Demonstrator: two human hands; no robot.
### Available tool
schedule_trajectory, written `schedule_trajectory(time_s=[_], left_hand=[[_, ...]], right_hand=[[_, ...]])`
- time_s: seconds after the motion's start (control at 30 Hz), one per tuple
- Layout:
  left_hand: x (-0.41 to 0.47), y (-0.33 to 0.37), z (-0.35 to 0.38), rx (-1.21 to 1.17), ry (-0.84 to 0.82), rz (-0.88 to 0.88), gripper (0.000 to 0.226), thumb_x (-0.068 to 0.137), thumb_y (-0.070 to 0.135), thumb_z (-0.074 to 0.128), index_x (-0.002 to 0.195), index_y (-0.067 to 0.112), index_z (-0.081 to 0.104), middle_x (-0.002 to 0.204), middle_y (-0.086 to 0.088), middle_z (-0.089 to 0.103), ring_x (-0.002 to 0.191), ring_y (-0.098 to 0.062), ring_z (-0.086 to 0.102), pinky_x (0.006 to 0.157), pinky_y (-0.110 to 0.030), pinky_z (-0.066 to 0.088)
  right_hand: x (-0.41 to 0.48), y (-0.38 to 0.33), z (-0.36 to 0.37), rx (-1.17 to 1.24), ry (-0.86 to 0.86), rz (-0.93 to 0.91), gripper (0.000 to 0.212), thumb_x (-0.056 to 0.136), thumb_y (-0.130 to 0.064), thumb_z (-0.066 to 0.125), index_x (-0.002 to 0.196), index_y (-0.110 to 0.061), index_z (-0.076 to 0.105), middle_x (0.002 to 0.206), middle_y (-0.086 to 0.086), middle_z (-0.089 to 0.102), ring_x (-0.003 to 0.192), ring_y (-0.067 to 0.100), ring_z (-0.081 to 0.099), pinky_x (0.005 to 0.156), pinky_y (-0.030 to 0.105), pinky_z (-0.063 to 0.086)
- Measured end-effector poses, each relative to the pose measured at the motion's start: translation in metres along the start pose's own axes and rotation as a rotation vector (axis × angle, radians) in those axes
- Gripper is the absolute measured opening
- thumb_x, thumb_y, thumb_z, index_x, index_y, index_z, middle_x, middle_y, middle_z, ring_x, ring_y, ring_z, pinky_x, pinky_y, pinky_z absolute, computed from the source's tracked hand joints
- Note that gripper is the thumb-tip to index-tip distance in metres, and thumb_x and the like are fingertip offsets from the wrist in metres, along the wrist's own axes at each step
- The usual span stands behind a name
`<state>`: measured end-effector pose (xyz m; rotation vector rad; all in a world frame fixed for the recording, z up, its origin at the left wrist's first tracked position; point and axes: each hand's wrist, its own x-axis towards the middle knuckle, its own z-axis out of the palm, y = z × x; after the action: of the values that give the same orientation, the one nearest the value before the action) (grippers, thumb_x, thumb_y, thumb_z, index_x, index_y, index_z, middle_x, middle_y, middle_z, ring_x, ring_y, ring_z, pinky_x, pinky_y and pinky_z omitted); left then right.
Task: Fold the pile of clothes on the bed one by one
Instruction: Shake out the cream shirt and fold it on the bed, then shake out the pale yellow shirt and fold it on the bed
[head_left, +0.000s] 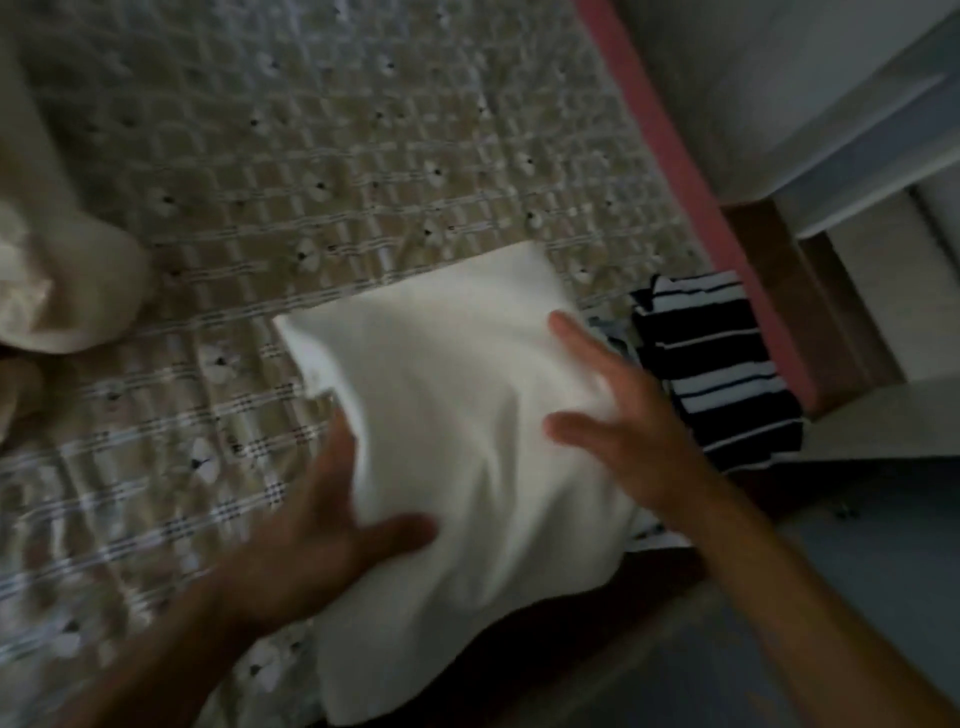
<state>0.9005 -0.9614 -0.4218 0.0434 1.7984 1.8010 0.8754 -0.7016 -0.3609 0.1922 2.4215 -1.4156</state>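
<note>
The white cloth (457, 415) lies on the bed (311, 156) between our hands, its long axis running away from us. Our left hand (322, 519) grips its left edge, thumb on top. Our right hand (628, 421) rests flat and spread on its right side, about equally near.

A white garment (457, 395), apparently folded square, lies on the bed (311, 156) beside a striped garment (717, 364).

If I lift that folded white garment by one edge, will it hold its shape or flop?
Probably floppy: the white garment seems to droop past the bed edge. Likely light, as it looks like thin cloth that dents softly under the right hand. It may unfold if lifted by one edge.
</note>
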Motion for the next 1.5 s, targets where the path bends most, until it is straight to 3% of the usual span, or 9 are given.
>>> schedule_trajectory(time_s=[0.3, 0.43, 0.53, 0.67, 0.87, 0.97, 1.1, 1.3, 1.5], left_hand=[[0.097, -0.045, 0.147, -0.035, 0.1, -0.193, 0.089, 0.087, 0.035, 0.071, 0.154, 0.039, 0.011, 0.142, 0.016, 0.05, 0.126, -0.013, 0.055, 0.094, -0.033, 0.054], [0.104, -0.072, 0.175, 0.304, 0.318, -0.346, 0.064, 0.096, 0.023, 0.059, 0.151, 0.02, 0.024, 0.146, -0.006, 0.048, 0.127, -0.026, 0.051, 0.088, -0.026, 0.039], [0.114, -0.056, 0.18, 0.721, 0.442, -0.055, 0.075, 0.09, 0.03, 0.064, 0.151, 0.013, 0.023, 0.149, -0.008, 0.033, 0.135, -0.027, 0.033, 0.104, -0.041, 0.04], [0.164, -0.041, 0.186, 1.039, 0.164, 0.377, 0.077, 0.09, 0.047, 0.057, 0.153, 0.02, 0.023, 0.162, -0.005, 0.016, 0.15, -0.028, 0.011, 0.122, -0.046, 0.016], [0.21, -0.074, 0.183, 1.409, -0.083, 0.304, 0.11, 0.076, 0.087, 0.036, 0.158, 0.025, -0.002, 0.165, -0.005, -0.014, 0.149, -0.033, -0.02, 0.115, -0.066, -0.001], [0.204, -0.09, 0.181, 1.403, 0.016, 0.224, 0.108, 0.075, 0.089, 0.027, 0.158, 0.027, -0.005, 0.165, -0.007, -0.016, 0.149, -0.035, -0.021, 0.113, -0.07, -0.007], [0.201, -0.108, 0.173, 1.36, 0.039, 0.183, 0.109, 0.076, 0.087, 0.031, 0.158, 0.025, -0.006, 0.165, -0.006, -0.015, 0.149, -0.035, -0.02, 0.113, -0.07, -0.003], [0.188, -0.085, 0.131, 1.225, -0.042, 0.215, 0.097, 0.087, 0.064, 0.048, 0.157, 0.02, -0.002, 0.166, -0.005, -0.006, 0.151, -0.028, -0.015, 0.121, -0.054, 0.002], [0.085, -0.094, 0.005, 0.978, 0.515, 0.133, 0.078, 0.089, 0.051, 0.049, 0.153, 0.016, 0.022, 0.161, -0.008, 0.023, 0.152, -0.025, 0.006, 0.124, -0.044, 0.008]], right_hand=[[0.0, 0.144, -0.114, 0.106, 0.266, 0.268, 0.081, 0.082, -0.018, 0.074, 0.149, -0.039, 0.032, 0.149, -0.011, 0.041, 0.129, 0.007, 0.048, 0.109, 0.035, 0.04], [-0.016, 0.216, -0.087, 0.195, 0.261, 0.408, 0.1, 0.078, -0.034, 0.076, 0.152, -0.048, 0.009, 0.154, -0.006, 0.035, 0.133, 0.018, 0.045, 0.107, 0.046, 0.042], [-0.034, 0.234, -0.083, 0.175, 0.278, 0.411, 0.098, 0.083, -0.025, 0.073, 0.151, -0.049, 0.007, 0.141, -0.017, 0.04, 0.12, 0.007, 0.048, 0.095, 0.032, 0.044], [-0.045, 0.242, -0.09, -0.047, 0.262, 0.44, 0.09, 0.089, -0.016, 0.067, 0.154, -0.039, 0.008, 0.129, -0.018, 0.047, 0.113, 0.01, 0.052, 0.092, 0.028, 0.043], [-0.014, 0.201, -0.06, -0.51, 0.603, 0.086, 0.075, 0.095, -0.038, 0.052, 0.156, -0.021, 0.012, 0.158, 0.011, 0.022, 0.144, 0.03, 0.027, 0.112, 0.05, 0.035], [0.007, 0.214, -0.017, -0.639, 0.399, 0.097, 0.072, 0.098, -0.057, 0.026, 0.157, -0.022, 0.004, 0.165, 0.006, -0.003, 0.152, 0.022, -0.006, 0.121, 0.05, 0.009], [0.018, 0.25, 0.007, -0.76, 0.311, 0.207, 0.076, 0.096, -0.064, 0.008, 0.156, -0.019, 0.01, 0.164, 0.008, 0.002, 0.152, 0.023, -0.004, 0.121, 0.052, 0.007], [0.027, 0.218, 0.01, -0.558, 0.433, 0.23, 0.083, 0.092, -0.069, 0.018, 0.153, -0.014, 0.023, 0.162, 0.011, 0.019, 0.151, 0.021, 0.011, 0.119, 0.054, 0.008], [0.052, 0.096, 0.098, -0.334, 0.257, -0.081, 0.072, 0.095, -0.039, 0.05, 0.155, -0.021, 0.014, 0.163, 0.001, 0.012, 0.15, 0.018, 0.012, 0.12, 0.049, 0.019]])
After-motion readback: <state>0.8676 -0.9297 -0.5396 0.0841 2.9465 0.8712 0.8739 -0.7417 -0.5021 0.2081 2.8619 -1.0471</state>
